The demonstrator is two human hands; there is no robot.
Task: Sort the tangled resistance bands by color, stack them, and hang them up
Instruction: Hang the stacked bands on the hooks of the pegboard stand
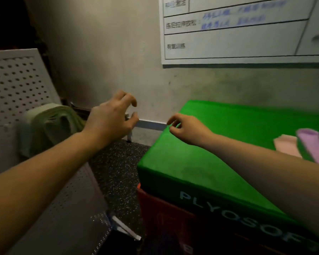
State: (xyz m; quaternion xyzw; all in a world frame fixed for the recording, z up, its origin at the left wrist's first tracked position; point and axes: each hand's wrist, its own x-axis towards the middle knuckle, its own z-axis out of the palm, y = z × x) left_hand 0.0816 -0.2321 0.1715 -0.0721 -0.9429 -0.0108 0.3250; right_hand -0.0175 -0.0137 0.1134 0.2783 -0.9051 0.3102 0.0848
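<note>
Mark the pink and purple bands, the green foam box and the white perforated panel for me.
pink and purple folded resistance bands (307,144), head view, on the purple band's flat face
green foam plyo box (219,144), head view, bare top surface
white perforated metal panel (13,85), head view, on its holed face

Bright green box (219,144) with pale grey lettering on its front face, stacked on a red box (166,214). On the green box's top, at its right edge: a pale pink band (285,144) beside a lilac band (313,144) edged in green. Left of the green box: black floor (116,166) flecked with white; a white panel (13,85) patterned with rows of dark holes; a light green cloth (52,126). Above the green box: grey-beige wall (103,52); white board (238,34) with black ruled lines, black print and blue handwriting.
</note>
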